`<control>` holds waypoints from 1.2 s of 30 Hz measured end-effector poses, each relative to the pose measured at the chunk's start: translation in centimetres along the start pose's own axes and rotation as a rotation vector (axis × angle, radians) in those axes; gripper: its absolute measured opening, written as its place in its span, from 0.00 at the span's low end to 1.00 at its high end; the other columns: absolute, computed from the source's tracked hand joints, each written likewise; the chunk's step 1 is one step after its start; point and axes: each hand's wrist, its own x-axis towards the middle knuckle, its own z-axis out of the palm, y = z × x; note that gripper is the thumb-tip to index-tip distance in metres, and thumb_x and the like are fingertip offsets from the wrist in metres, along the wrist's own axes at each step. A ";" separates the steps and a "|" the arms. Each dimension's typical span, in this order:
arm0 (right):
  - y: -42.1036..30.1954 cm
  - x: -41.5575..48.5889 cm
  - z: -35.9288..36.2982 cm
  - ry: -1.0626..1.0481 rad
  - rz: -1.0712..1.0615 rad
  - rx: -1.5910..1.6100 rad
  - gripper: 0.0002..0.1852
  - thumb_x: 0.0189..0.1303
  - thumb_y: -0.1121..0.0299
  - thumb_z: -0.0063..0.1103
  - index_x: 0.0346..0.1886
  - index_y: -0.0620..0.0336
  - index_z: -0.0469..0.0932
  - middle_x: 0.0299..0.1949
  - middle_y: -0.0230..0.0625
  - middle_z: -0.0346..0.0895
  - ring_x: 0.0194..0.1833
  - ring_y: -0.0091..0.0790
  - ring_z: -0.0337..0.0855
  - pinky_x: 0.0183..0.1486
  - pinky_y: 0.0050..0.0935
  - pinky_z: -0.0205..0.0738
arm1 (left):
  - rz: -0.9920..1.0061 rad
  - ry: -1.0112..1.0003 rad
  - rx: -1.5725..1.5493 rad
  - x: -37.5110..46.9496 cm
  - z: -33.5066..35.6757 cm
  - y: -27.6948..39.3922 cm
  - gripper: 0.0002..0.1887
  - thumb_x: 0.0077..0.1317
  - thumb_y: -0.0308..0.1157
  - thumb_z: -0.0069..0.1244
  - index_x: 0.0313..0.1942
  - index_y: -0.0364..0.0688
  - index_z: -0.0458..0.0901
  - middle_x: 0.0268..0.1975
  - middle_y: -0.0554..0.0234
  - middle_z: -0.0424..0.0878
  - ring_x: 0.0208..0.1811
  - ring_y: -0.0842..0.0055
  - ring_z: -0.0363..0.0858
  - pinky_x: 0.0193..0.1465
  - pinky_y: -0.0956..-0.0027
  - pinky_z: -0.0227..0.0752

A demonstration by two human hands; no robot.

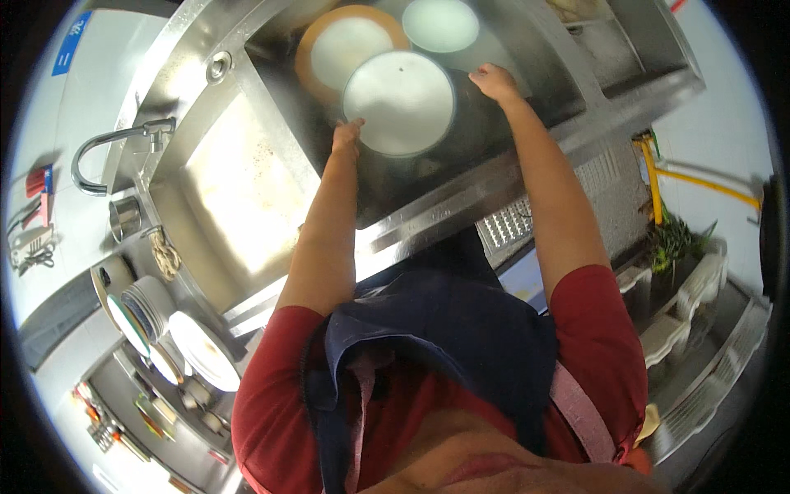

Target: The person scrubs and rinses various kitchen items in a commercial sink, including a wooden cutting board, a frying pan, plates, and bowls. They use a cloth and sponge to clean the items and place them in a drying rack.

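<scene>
My left hand (pixel 347 136) grips the near left rim of a round white dish (pixel 401 108) that has a small dark spot near its far edge. My right hand (pixel 495 83) is to the right of that dish, apart from its rim, with the fingers curled; whether they pinch something is unclear. Behind the dish, and partly covered by it, lies a white plate with a broad orange-brown rim (pixel 315 43). A pale greenish-white bowl (pixel 440 25) is at the far side. All three are in the dark basin of a steel sink (pixel 407 197).
Left of this basin is a brightly lit sink basin (pixel 241 167) with a curved faucet (pixel 92 136). Stacked plates (pixel 148 302), a large white plate (pixel 203 352) and a steel pot (pixel 124 217) stand farther left. On the right are a yellow metal frame (pixel 703 182) and white plastic crates (pixel 685 315).
</scene>
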 end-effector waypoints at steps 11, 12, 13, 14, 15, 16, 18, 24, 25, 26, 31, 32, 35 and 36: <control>-13.2 9.3 5.5 0.172 -0.488 -0.226 0.28 0.57 0.53 0.60 0.58 0.55 0.71 0.59 0.44 0.70 0.56 0.48 0.73 0.57 0.42 0.68 | 0.315 -0.390 0.200 2.7 0.7 -8.2 0.13 0.59 0.36 0.55 0.37 0.36 0.80 0.37 0.59 0.79 0.31 0.73 0.75 0.34 0.67 0.68; -12.9 11.3 5.8 0.214 -0.521 -0.251 0.29 0.56 0.53 0.60 0.59 0.55 0.71 0.57 0.45 0.72 0.55 0.48 0.74 0.57 0.42 0.68 | 0.242 -0.214 0.123 1.7 1.5 -5.5 0.12 0.59 0.36 0.55 0.36 0.36 0.81 0.38 0.58 0.80 0.33 0.71 0.76 0.36 0.67 0.69; -14.4 11.5 5.7 0.242 -0.579 -0.257 0.30 0.56 0.53 0.60 0.60 0.56 0.70 0.55 0.46 0.73 0.54 0.49 0.75 0.57 0.41 0.68 | 0.159 -0.007 0.045 1.0 1.0 -4.4 0.12 0.60 0.36 0.54 0.35 0.36 0.81 0.39 0.57 0.80 0.35 0.70 0.77 0.37 0.66 0.70; -15.9 11.6 5.7 0.115 -0.539 -0.205 0.32 0.55 0.61 0.62 0.60 0.69 0.65 0.59 0.50 0.69 0.58 0.48 0.71 0.60 0.40 0.66 | 0.332 0.043 0.422 4.0 -0.4 -6.0 0.13 0.61 0.35 0.52 0.42 0.37 0.80 0.42 0.53 0.81 0.42 0.67 0.79 0.45 0.64 0.71; -15.9 12.8 6.3 0.104 -0.528 -0.177 0.34 0.54 0.59 0.63 0.61 0.69 0.64 0.60 0.52 0.67 0.60 0.51 0.69 0.61 0.42 0.64 | 0.289 0.152 0.244 3.9 0.1 -5.0 0.16 0.60 0.35 0.52 0.46 0.36 0.77 0.43 0.52 0.81 0.42 0.68 0.79 0.44 0.65 0.71; -15.2 14.9 7.1 0.095 -0.510 -0.151 0.35 0.53 0.58 0.63 0.61 0.69 0.64 0.61 0.54 0.66 0.61 0.53 0.66 0.63 0.44 0.63 | 0.244 0.255 0.068 3.2 0.9 -3.0 0.19 0.59 0.35 0.52 0.49 0.36 0.75 0.44 0.52 0.82 0.42 0.68 0.79 0.43 0.66 0.71; -14.9 18.2 9.1 0.069 -0.499 -0.149 0.35 0.52 0.56 0.64 0.60 0.67 0.66 0.61 0.55 0.66 0.62 0.55 0.67 0.64 0.44 0.62 | 0.163 0.363 -0.211 4.1 0.9 -2.3 0.21 0.60 0.35 0.50 0.52 0.37 0.72 0.43 0.53 0.81 0.40 0.69 0.79 0.42 0.67 0.71; -13.9 23.3 13.5 0.142 -0.430 -0.129 0.23 0.58 0.56 0.58 0.50 0.65 0.75 0.44 0.50 0.80 0.47 0.52 0.80 0.50 0.44 0.76 | 0.111 0.167 -0.713 6.2 0.8 1.8 0.10 0.67 0.32 0.44 0.46 0.41 0.75 0.34 0.64 0.77 0.33 0.73 0.77 0.36 0.66 0.72; -15.0 23.3 12.9 0.051 -0.457 -0.140 0.24 0.57 0.56 0.59 0.53 0.61 0.74 0.45 0.49 0.79 0.48 0.51 0.79 0.52 0.43 0.74 | 0.075 0.175 -0.671 6.1 0.4 1.9 0.09 0.67 0.33 0.45 0.44 0.41 0.76 0.34 0.65 0.77 0.32 0.74 0.77 0.35 0.67 0.72; -15.9 23.5 11.5 -0.037 -0.480 -0.153 0.25 0.57 0.55 0.59 0.55 0.58 0.73 0.47 0.49 0.78 0.49 0.50 0.78 0.54 0.41 0.71 | 0.038 0.179 -0.629 6.1 -0.1 2.0 0.09 0.67 0.35 0.46 0.43 0.42 0.76 0.34 0.65 0.77 0.31 0.75 0.77 0.34 0.67 0.72; -16.4 21.5 9.3 -0.075 -0.426 -0.173 0.17 0.54 0.58 0.60 0.44 0.56 0.77 0.40 0.45 0.80 0.46 0.47 0.80 0.48 0.39 0.72 | 0.025 0.160 -0.852 6.9 0.3 1.0 0.18 0.65 0.47 0.51 0.46 0.44 0.77 0.37 0.66 0.78 0.36 0.73 0.78 0.36 0.65 0.74; -17.6 18.6 8.0 -0.125 -0.457 -0.131 0.15 0.53 0.60 0.61 0.41 0.57 0.77 0.41 0.43 0.80 0.45 0.46 0.79 0.46 0.40 0.72 | 0.115 0.076 -1.025 8.4 0.2 -1.5 0.21 0.65 0.49 0.50 0.50 0.44 0.76 0.42 0.66 0.78 0.42 0.73 0.78 0.37 0.65 0.75; -16.2 13.2 6.2 -0.053 -0.556 0.023 0.09 0.52 0.65 0.62 0.30 0.59 0.75 0.32 0.39 0.79 0.40 0.45 0.78 0.40 0.42 0.71 | 0.157 0.077 -1.057 8.6 0.6 -3.2 0.21 0.66 0.49 0.50 0.52 0.45 0.75 0.44 0.66 0.78 0.45 0.75 0.77 0.38 0.68 0.74; -15.5 12.3 6.2 0.000 -0.615 0.086 0.09 0.51 0.65 0.62 0.29 0.59 0.74 0.31 0.39 0.77 0.38 0.46 0.77 0.40 0.42 0.71 | 0.145 0.076 -1.226 8.5 1.0 -2.3 0.19 0.67 0.46 0.49 0.52 0.45 0.75 0.45 0.65 0.77 0.43 0.75 0.77 0.39 0.70 0.74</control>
